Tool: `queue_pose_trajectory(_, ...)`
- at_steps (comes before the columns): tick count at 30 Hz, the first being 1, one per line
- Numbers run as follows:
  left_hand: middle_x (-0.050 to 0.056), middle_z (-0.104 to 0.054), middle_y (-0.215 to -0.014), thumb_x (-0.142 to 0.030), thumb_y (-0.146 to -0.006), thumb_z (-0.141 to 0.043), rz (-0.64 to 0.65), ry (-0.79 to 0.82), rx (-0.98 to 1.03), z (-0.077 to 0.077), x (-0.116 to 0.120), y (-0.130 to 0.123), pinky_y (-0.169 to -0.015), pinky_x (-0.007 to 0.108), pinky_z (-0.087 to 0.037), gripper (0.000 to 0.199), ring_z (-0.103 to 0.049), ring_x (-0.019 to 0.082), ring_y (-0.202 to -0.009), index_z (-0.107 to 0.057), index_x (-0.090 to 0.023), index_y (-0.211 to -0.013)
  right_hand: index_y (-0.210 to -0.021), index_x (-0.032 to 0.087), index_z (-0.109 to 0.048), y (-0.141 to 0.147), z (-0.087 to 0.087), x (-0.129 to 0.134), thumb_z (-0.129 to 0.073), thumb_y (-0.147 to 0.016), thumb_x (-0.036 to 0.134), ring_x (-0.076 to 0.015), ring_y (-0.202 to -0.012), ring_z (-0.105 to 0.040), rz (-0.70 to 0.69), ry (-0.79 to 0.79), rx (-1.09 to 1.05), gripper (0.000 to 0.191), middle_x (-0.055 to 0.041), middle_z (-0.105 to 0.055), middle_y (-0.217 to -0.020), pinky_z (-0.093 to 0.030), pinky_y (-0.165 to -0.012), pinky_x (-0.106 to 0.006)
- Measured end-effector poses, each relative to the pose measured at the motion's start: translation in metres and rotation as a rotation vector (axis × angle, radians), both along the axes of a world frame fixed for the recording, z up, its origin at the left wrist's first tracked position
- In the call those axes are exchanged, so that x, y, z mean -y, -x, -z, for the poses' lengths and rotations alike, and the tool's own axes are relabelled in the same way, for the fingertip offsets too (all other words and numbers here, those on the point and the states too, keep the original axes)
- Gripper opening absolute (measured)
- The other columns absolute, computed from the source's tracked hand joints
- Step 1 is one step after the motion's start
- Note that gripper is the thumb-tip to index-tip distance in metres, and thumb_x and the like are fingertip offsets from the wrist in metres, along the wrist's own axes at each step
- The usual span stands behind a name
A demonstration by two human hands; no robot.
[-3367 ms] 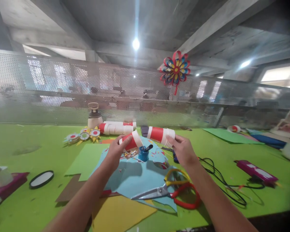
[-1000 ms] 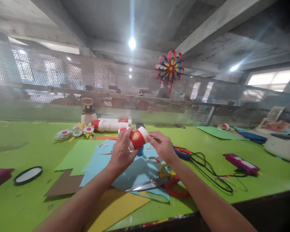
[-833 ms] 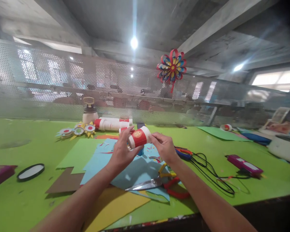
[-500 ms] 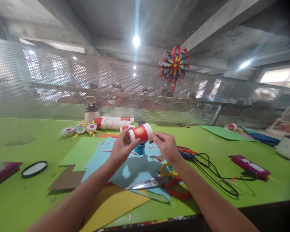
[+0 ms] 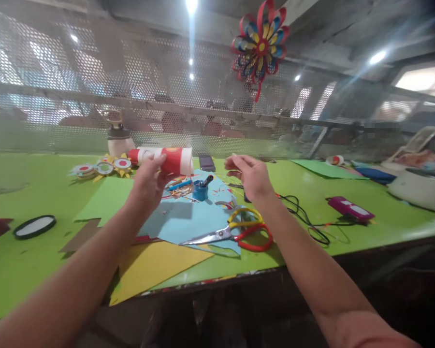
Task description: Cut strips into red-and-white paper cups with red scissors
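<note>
My left hand (image 5: pixel 147 183) is closed round a red and white paper cup (image 5: pixel 178 160), held on its side above the table. To the right of the cup and apart from it, my right hand (image 5: pixel 253 178) has its fingertips pinched together; whatever is between them is too small to make out. Below the hands lies light blue paper (image 5: pixel 183 220) with colored scraps. On it stand a small blue pot (image 5: pixel 200 191) with a dark stick in it and large scissors (image 5: pixel 217 235) with yellow and red handles. Behind the cup, other red and white cups (image 5: pixel 134 155) are partly hidden.
Green paper (image 5: pixel 107 198) and yellow paper (image 5: pixel 155 266) lie on the green table. Yellow-edged paper decorations (image 5: pixel 105 167) and a phone (image 5: pixel 207 163) sit toward the back. A purple glue gun-like device (image 5: pixel 350 209) with black cable is right. A paper flower (image 5: pixel 261 47) hangs before the mesh screen.
My hands have moved apart: the right has let go of the cup's edge, while the left has carried the cup leftward. The view has tilted downward.
</note>
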State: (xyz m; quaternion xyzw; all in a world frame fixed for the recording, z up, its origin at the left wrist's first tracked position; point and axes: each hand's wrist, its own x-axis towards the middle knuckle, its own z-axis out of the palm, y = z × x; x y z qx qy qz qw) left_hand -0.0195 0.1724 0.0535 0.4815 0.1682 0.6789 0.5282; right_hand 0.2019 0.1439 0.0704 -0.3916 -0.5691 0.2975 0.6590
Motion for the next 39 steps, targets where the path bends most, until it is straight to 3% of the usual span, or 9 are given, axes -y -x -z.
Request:
queue_pose_trajectory(4,0.003,-0.068,-0.086,-0.029,-0.078,-0.06,-0.014,0.062,0.075,-0.003,-0.005,0.009,-0.074,0.033,-0.058,0.014,-0.064,0.018,-0.082,-0.059,-0.019,-0.087,-0.081,0.018,-0.067,-0.03,-0.01,0.01,-0.062,-0.078,0.039,-0.0132,-0.07,-0.062,0.032,0.014,0.149,0.022,-0.0027,-0.067,-0.075,-0.053,-0.065,-0.029)
queue_pose_trajectory(8,0.002,-0.067,-0.083,-0.027,-0.078,-0.061,-0.006,0.095,0.081,-0.005,-0.002,0.009,-0.072,0.032,-0.059,0.012,-0.064,0.018,-0.08,-0.059,-0.02,-0.087,-0.077,0.016,-0.072,-0.053,-0.005,0.043,-0.069,-0.073,0.035,-0.0147,-0.063,-0.061,-0.014,0.139,0.444,0.02,-0.0032,-0.069,-0.07,-0.051,-0.063,-0.031)
queue_pose_trajectory(10,0.002,-0.067,-0.083,-0.028,-0.077,-0.063,0.015,0.115,0.077,-0.006,0.0,0.008,-0.072,0.031,-0.059,0.014,-0.064,0.018,-0.079,-0.059,-0.02,-0.088,-0.083,0.018,-0.074,-0.057,0.002,0.063,-0.071,-0.07,0.028,-0.0182,-0.071,-0.063,-0.084,0.193,0.682,0.017,-0.0041,-0.071,-0.077,-0.05,-0.07,-0.034)
queue_pose_trajectory(14,0.004,-0.067,-0.084,-0.032,-0.075,-0.068,0.03,0.158,0.089,-0.005,-0.003,0.01,-0.072,0.032,-0.058,0.022,-0.064,0.018,-0.077,-0.058,-0.019,-0.089,-0.119,0.022,-0.063,-0.051,0.019,0.09,-0.061,-0.078,0.019,-0.0233,-0.097,-0.059,-0.221,0.127,1.44,0.042,-0.0087,-0.066,-0.105,-0.046,-0.083,-0.034)
queue_pose_trajectory(17,0.006,-0.066,-0.085,-0.036,-0.074,-0.071,0.03,0.193,0.095,-0.004,-0.01,0.013,-0.073,0.033,-0.057,0.028,-0.064,0.017,-0.074,-0.059,-0.018,-0.092,-0.125,0.02,-0.056,-0.046,0.032,0.091,-0.056,-0.083,0.02,-0.0248,-0.097,-0.056,-0.236,0.056,1.624,0.042,-0.0114,-0.061,-0.108,-0.044,-0.081,-0.034)
queue_pose_trajectory(22,0.006,-0.065,-0.086,-0.043,-0.073,-0.069,0.07,0.258,0.117,0.001,-0.017,0.018,-0.076,0.039,-0.057,0.037,-0.064,0.019,-0.074,-0.057,-0.018,-0.097,-0.133,0.023,-0.048,-0.043,0.044,0.073,-0.056,-0.08,0.017,-0.0247,-0.091,-0.056,-0.219,0.021,1.749,0.054,-0.0112,-0.057,-0.104,-0.041,-0.073,-0.031)
queue_pose_trajectory(27,0.009,-0.064,-0.088,-0.042,-0.073,-0.068,0.142,0.322,0.072,0.01,-0.015,0.017,-0.074,0.041,-0.056,0.039,-0.064,0.022,-0.075,-0.057,-0.018,-0.102,-0.128,0.026,-0.053,-0.041,0.042,0.071,-0.055,-0.078,0.013,-0.0227,-0.085,-0.058,-0.186,0.07,1.731,0.051,-0.0091,-0.059,-0.098,-0.041,-0.067,-0.028)
queue_pose_trajectory(34,0.01,-0.066,-0.087,-0.042,-0.074,-0.065,0.24,0.393,0.029,0.015,-0.015,0.015,-0.072,0.041,-0.057,0.04,-0.064,0.023,-0.075,-0.059,-0.015,-0.103,-0.133,0.021,-0.053,-0.056,0.032,0.071,-0.056,-0.078,0.016,-0.0257,-0.105,-0.06,-0.195,0.121,1.493,0.056,-0.0126,-0.063,-0.118,-0.046,-0.086,-0.033)
queue_pose_trajectory(39,0.013,-0.067,-0.091,-0.043,-0.074,-0.065,0.356,0.453,-0.046,0.022,-0.017,0.015,-0.077,0.053,-0.055,0.041,-0.066,0.028,-0.082,-0.059,-0.018,-0.106,-0.134,0.021,-0.053,-0.067,0.035,0.061,-0.056,-0.08,0.022,-0.0268,-0.11,-0.059,-0.088,0.176,1.442,0.054,-0.0116,-0.062,-0.126,-0.047,-0.09,-0.034)
